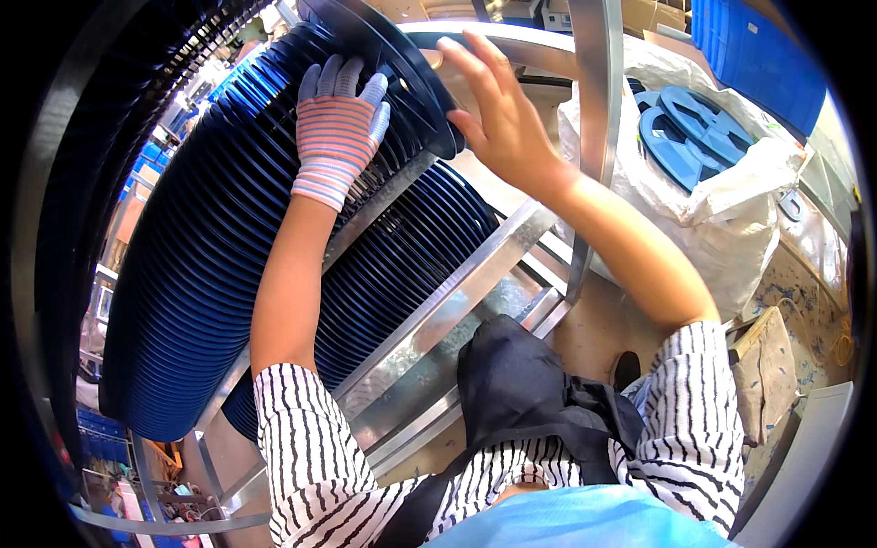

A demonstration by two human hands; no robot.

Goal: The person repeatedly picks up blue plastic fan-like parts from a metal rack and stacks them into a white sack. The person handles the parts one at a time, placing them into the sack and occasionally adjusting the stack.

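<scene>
A long row of thin dark blue discs (187, 237), standing on edge side by side, fills the left of the head view. My left hand (336, 137), in a striped knit glove, lies on top of the row near its right end, fingers spread. A larger dark end disc (402, 68) stands just right of that glove. Beside its outer face is my bare right hand (501, 123), with fingers apart and nothing in them. Its thumb tip is at the disc's rim; whether it touches I cannot tell. Lower down sits a second row of dark discs (416, 256).
A metal rack (457, 297) runs around the rows, with an upright post (596, 100) beside my right forearm. At right stands a white sack (722, 242) holding blue discs with cut-outs (690, 137). Behind it is a blue bin (758, 59). Cardboard (763, 365) lies at lower right.
</scene>
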